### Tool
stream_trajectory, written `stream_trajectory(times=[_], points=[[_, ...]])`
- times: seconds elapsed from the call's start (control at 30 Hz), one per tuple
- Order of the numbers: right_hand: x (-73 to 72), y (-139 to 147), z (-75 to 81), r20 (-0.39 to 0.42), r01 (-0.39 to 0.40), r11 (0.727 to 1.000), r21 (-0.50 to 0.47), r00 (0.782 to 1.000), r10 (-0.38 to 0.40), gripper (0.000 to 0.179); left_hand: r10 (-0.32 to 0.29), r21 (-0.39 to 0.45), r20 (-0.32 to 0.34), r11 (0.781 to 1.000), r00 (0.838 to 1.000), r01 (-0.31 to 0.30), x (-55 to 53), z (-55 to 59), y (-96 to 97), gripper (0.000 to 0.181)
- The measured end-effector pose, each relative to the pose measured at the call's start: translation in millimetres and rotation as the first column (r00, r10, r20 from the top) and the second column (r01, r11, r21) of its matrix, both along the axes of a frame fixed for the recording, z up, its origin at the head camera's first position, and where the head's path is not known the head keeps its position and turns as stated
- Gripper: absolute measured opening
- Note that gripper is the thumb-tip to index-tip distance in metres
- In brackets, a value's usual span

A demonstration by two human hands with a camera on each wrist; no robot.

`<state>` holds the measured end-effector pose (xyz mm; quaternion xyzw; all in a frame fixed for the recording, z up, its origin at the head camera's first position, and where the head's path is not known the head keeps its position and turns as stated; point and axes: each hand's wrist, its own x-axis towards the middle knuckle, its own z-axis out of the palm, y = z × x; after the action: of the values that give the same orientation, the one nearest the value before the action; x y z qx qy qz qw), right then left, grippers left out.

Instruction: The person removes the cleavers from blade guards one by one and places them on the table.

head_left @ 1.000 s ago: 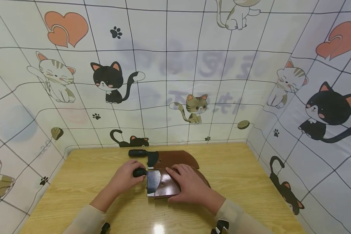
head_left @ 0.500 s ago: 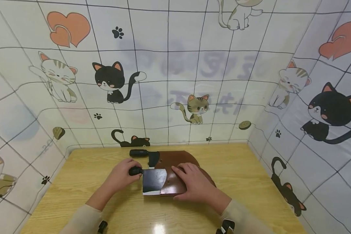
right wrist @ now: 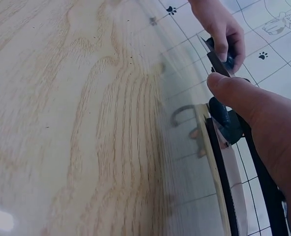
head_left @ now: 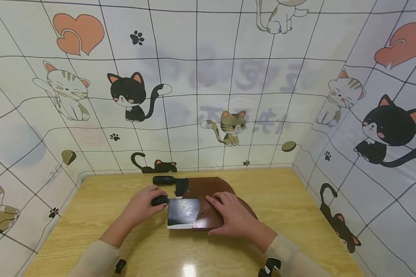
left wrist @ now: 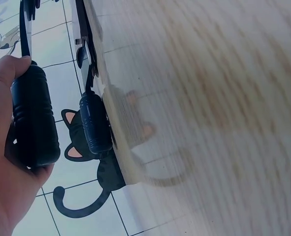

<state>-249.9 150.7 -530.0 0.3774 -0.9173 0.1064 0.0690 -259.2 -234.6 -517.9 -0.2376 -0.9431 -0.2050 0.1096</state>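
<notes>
My left hand (head_left: 142,205) grips the black ridged handle (left wrist: 34,118) of a cleaver, its broad dark blade (head_left: 183,212) partly bare with a pale edge toward me. The rest of the blade is hidden inside a brown leather sheath (head_left: 208,215). My right hand (head_left: 234,219) holds that sheath, fingers across the top and thumb at the near edge. The right wrist view shows the sheath edge-on by the thumb, raised above the table. Just behind lies a second cleaver, its black handle (head_left: 163,180) pointing left and its blade mostly covered by another brown sheath (head_left: 208,184).
A glossy wooden table (head_left: 280,200) lies under everything. Cloth walls (head_left: 180,77) with grid lines and printed cats close it in at the back and both sides. Dark wrist-worn pieces (head_left: 271,265) show near the cuffs.
The left hand has drawn the cleaver leftward, baring more blade. The right hand and its sheath have shifted a little right. The cleaver behind keeps its place.
</notes>
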Motion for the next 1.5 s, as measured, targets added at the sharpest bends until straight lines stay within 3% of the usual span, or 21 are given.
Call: stream_trajectory(times=[0.5,0.97,1.13,1.5], points=[[1.6,0,1.0,0.032,-0.009,1.000,-0.002,0.999,0.009,0.122,0.037,0.088,0.072,0.995,0.997,-0.044,6.9,-2.7,2.7,0.031],[2.1,7,0.4,0.040,-0.015,0.999,-0.028,0.999,0.016,0.125,0.046,0.103,0.065,0.993,0.997,-0.053,7.5,-5.9,-6.2,0.028],[4.0,9,4.0,0.062,-0.026,1.000,-0.005,0.998,0.027,0.125,0.035,0.109,0.050,0.993,0.998,-0.041,5.4,-12.6,-9.3,0.029],[7.3,15,5.5,0.125,-0.009,1.000,-0.011,0.992,0.011,0.118,0.052,0.114,0.053,0.992,0.997,-0.058,9.8,-13.4,-14.5,0.027]])
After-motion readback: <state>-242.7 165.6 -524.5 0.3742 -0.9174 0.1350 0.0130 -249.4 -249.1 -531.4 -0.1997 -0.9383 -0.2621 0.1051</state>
